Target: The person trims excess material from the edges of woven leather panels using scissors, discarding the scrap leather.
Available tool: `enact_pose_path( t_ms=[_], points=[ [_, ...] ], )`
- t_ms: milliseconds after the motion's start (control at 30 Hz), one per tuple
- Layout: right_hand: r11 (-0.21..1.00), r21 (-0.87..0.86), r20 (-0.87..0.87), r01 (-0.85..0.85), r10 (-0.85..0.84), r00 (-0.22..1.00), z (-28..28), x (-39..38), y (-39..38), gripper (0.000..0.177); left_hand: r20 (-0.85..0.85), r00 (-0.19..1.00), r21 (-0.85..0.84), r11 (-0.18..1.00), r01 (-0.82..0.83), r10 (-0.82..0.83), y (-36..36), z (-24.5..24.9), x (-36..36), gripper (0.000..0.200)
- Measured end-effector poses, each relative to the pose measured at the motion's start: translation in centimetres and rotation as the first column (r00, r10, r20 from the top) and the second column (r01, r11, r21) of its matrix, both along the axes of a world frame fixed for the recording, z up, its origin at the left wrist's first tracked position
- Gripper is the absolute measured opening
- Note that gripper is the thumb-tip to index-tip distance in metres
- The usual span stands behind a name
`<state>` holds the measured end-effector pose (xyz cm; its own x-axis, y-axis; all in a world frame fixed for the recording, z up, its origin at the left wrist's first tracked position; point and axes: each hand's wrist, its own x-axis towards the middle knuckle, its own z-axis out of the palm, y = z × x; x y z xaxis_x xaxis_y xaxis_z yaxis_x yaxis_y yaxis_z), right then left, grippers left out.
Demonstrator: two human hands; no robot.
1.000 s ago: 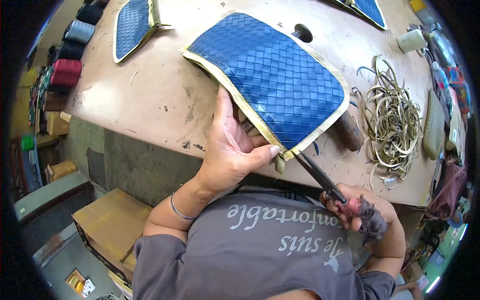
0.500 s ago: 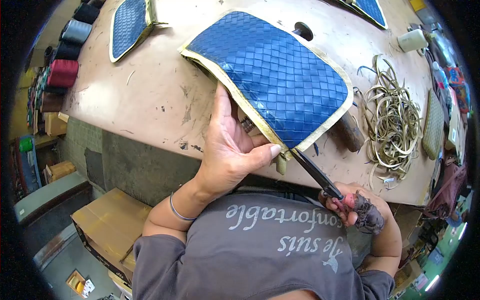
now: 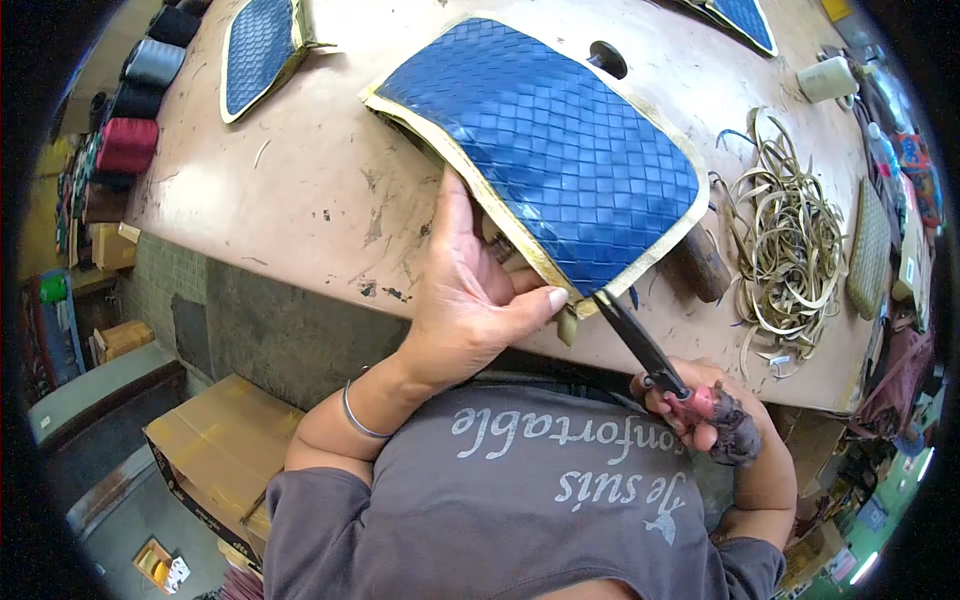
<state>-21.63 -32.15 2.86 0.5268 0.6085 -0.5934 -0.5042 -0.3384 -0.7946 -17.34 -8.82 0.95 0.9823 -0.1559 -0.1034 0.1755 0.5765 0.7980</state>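
Observation:
A blue woven leather panel (image 3: 545,140) with a pale yellowish border is held tilted above the table's front edge. My left hand (image 3: 475,280) pinches its near corner, thumb on top and fingers beneath. In my right hand (image 3: 705,410) is a pair of scissors (image 3: 640,340) with dark blades and reddish handles partly wrapped in dark cloth. The blade tips touch the border at the near corner, just right of my left thumb. A small pale tab (image 3: 568,325) hangs below that corner. The panel's underside is mostly hidden.
A tangle of pale strips (image 3: 790,235) lies at the right of the table (image 3: 300,200). Beside the panel are a dark wooden handle (image 3: 703,265) and a black knob (image 3: 607,60). Another blue woven piece (image 3: 262,55) and thread spools (image 3: 127,147) are at left.
The scissors have shifted slightly right along the border, away from my left thumb. The panel and the hanging tab have moved a little.

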Motion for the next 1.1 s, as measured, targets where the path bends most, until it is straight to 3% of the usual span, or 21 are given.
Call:
enact_pose_path(
  t_ms=[33, 133, 233, 333, 533, 633, 733, 833, 933, 1100],
  points=[
    [0.999, 0.030, 0.059, -0.040, 0.038, 0.998, -0.2, 0.1, -0.2, 0.062, -0.010, 1.000, -0.005, 1.000, -0.004, 0.004, -0.2, 0.0, -0.2, 0.091],
    [0.999, 0.011, -0.040, 0.031, -0.031, 0.999, 0.5, 0.1, -0.1, 0.062, 0.028, 0.999, -0.007, 1.000, 0.016, -0.016, 0.0, -0.4, 0.0, 0.091],
    [0.997, -0.039, 0.055, -0.072, 0.074, 0.996, -0.1, -0.3, -0.8, 0.059, 0.085, 0.994, 0.013, 0.997, 0.071, -0.072, 0.5, -0.6, 0.3, 0.092],
    [0.998, -0.066, -0.025, -0.002, 0.000, 1.000, 0.3, -0.4, -0.7, 0.056, 0.051, 0.998, -0.012, 1.000, -0.022, 0.023, 0.0, -0.4, 0.1, 0.091],
    [0.999, -0.043, -0.077, -0.032, 0.028, 0.997, -0.3, -0.3, -1.0, 0.056, 0.034, 0.999, 0.001, 1.000, -0.017, 0.017, 0.0, -0.1, 0.1, 0.091],
    [0.998, -0.035, -0.130, 0.060, -0.064, 0.989, -0.2, -0.4, -0.6, 0.054, 0.039, 0.999, 0.010, 1.000, 0.019, -0.020, -0.2, -0.3, 0.0, 0.091],
    [0.999, -0.045, -0.101, 0.006, -0.011, 0.995, -0.1, -0.2, -0.6, 0.056, 0.027, 0.999, -0.014, 1.000, 0.022, -0.022, -0.3, -0.3, 0.0, 0.089],
    [0.998, -0.059, -0.070, 0.027, -0.031, 0.997, 0.0, -0.1, -0.3, 0.045, 0.087, 0.991, 0.019, 0.995, 0.097, -0.098, -0.1, -0.6, -0.1, 0.090],
    [0.999, -0.022, 0.087, -0.035, 0.037, 0.996, -0.4, -0.3, -0.7, 0.040, 0.083, 0.992, 0.041, 0.994, 0.096, -0.100, -0.2, -0.6, -0.1, 0.090],
    [0.998, -0.063, 0.152, -0.012, 0.022, 0.988, -0.3, -0.6, -0.5, 0.035, 0.084, 0.993, 0.022, 0.996, 0.081, -0.082, -0.4, -0.7, -0.1, 0.089]
  ],
)
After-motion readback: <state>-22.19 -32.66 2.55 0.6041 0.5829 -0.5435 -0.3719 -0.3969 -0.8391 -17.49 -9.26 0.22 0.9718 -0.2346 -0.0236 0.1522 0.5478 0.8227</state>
